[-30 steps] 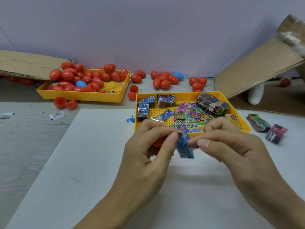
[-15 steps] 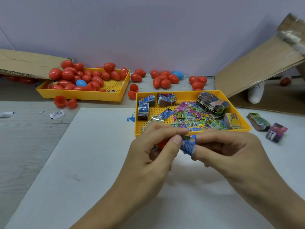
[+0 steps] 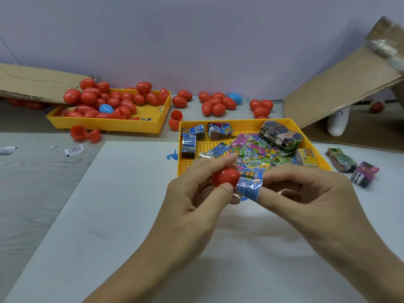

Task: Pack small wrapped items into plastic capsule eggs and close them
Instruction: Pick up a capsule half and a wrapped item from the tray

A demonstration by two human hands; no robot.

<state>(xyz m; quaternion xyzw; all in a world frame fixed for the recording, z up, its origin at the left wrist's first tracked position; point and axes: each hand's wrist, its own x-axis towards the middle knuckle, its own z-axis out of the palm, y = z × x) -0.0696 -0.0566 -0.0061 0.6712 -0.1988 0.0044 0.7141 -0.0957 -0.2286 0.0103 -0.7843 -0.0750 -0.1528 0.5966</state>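
My left hand (image 3: pixel 196 193) grips a red capsule egg half (image 3: pixel 225 177) between thumb and fingers, just in front of the near yellow tray (image 3: pixel 240 124). My right hand (image 3: pixel 306 195) pinches a small blue wrapped item (image 3: pixel 249 186), folded over the fingertips and pressed against the egg half's right side. The tray behind holds several loose colourful wrapped items (image 3: pixel 255 153) and banded bundles (image 3: pixel 281 134).
A second yellow tray (image 3: pixel 150 123) at the back left holds several closed red eggs and a blue one. More red eggs (image 3: pixel 215 103) lie along the wall, open halves (image 3: pixel 85 133) beside the tray. Cardboard flaps (image 3: pixel 341 79) stand right and left. Two bundles (image 3: pixel 341 159) lie right.
The blue wrapped item has been folded short and brought up against the red egg half. My left hand has turned so that the egg half now shows.
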